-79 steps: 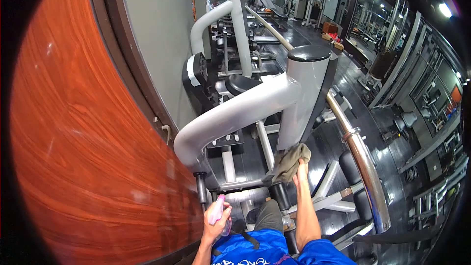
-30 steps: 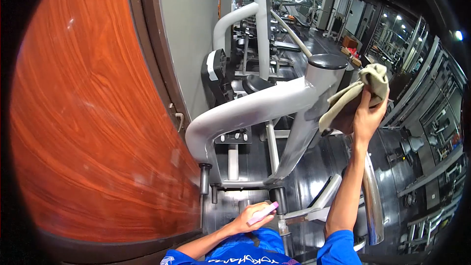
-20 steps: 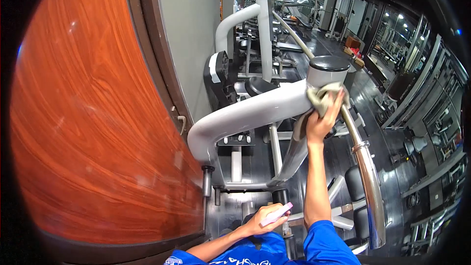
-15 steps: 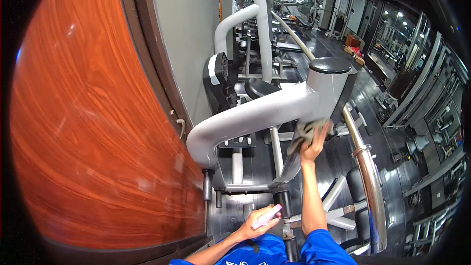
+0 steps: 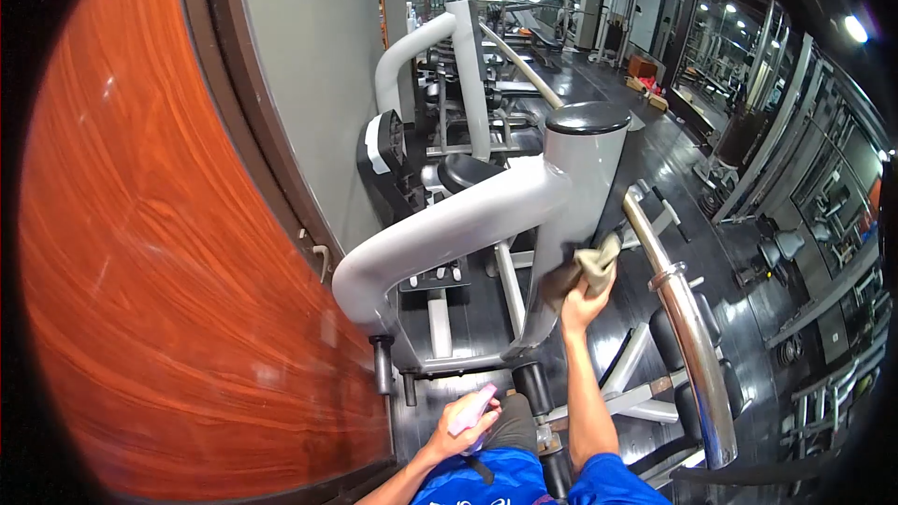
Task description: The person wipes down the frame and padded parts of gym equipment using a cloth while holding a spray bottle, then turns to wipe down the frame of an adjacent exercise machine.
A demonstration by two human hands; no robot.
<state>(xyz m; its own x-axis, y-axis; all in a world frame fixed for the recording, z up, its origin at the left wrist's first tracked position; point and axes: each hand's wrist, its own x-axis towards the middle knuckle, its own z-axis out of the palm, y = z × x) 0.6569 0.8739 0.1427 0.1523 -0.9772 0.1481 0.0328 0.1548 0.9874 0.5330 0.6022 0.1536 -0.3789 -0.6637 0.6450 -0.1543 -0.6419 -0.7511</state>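
Observation:
My right hand (image 5: 584,304) grips a bunched greyish-beige cloth (image 5: 599,262) against the lower part of a thick light-grey machine post (image 5: 585,168). A dark, blurred part of the cloth hangs to the left of the fingers. The post has a black round cap (image 5: 587,118) and joins a wide curved grey frame tube (image 5: 440,229). Low in front of my body, my left hand (image 5: 460,430) is closed around what looks like a pale pink spray bottle (image 5: 473,409); its lower part is mostly hidden by the hand.
A glossy reddish wood panel (image 5: 187,271) fills the left side. To the right of the post slopes a chrome bar (image 5: 692,346). Black foam rollers (image 5: 531,387) stand near my legs. More gym machines, a mirror and boxes line the room behind.
My right hand and the cloth have slid slightly down the post, and the cloth is more bunched. My left hand has tilted the bottle more upright. The view has shifted a little rightward.

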